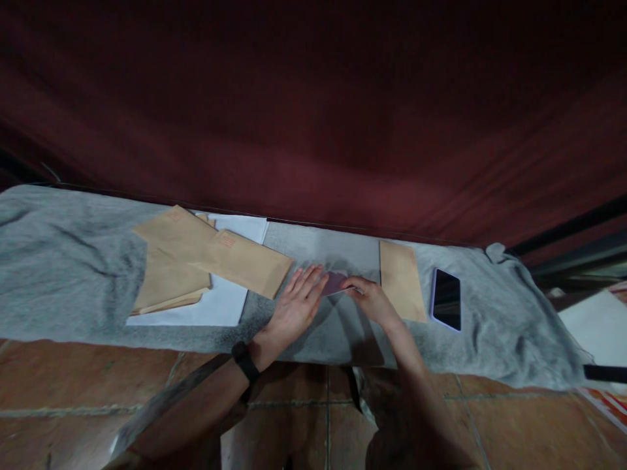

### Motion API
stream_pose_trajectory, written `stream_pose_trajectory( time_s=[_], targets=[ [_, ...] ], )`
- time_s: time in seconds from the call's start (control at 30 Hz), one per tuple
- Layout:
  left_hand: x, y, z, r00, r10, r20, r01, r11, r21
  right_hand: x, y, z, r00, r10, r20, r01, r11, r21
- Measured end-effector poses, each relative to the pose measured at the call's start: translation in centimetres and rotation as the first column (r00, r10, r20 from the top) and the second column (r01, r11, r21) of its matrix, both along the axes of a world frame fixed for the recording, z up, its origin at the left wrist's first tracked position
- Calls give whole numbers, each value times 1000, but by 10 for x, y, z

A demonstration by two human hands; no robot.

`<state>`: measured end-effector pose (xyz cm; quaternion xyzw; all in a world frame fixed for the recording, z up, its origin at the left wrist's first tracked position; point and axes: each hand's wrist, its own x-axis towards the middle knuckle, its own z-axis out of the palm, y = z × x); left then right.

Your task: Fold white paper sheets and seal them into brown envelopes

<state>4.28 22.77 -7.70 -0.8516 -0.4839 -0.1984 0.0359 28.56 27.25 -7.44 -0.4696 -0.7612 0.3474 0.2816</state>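
Pressing hands (296, 305) on unlabelled paper (336, 282)

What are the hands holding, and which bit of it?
A small purplish paper on the grey cloth. The left hand presses flat on its left edge; the right hand pinches its right edge.

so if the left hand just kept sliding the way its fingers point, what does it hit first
Probably the small purple paper: the left hand lies flat on the grey cloth, fingers aimed up and right, tips already at its edge. The right hand pinches its other side.
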Motion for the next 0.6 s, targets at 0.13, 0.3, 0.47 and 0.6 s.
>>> stream_pose_trajectory(
  time_s=[0.13, 0.3, 0.47, 0.6],
  targets=[
    [-1, -3, -15, 988, -62, -138, 39, 986, -162, 10, -8, -1, 988, 43, 148, -31, 996, -80],
    [-2, 0, -14, 986, -66, -156, 27, 970, -240, 7, -17, 17, 972, 95, 216, -63, 986, -153],
    [-4, 2, -6, 987, -98, -127, 57, 955, -293, 8, -23, 27, 980, 147, 134, -116, 970, -213],
    [-1, -3, -2, 996, -56, -70, 35, 959, -281, -1, -20, 15, 984, 16, 180, 8, 992, -129]
  ],
)
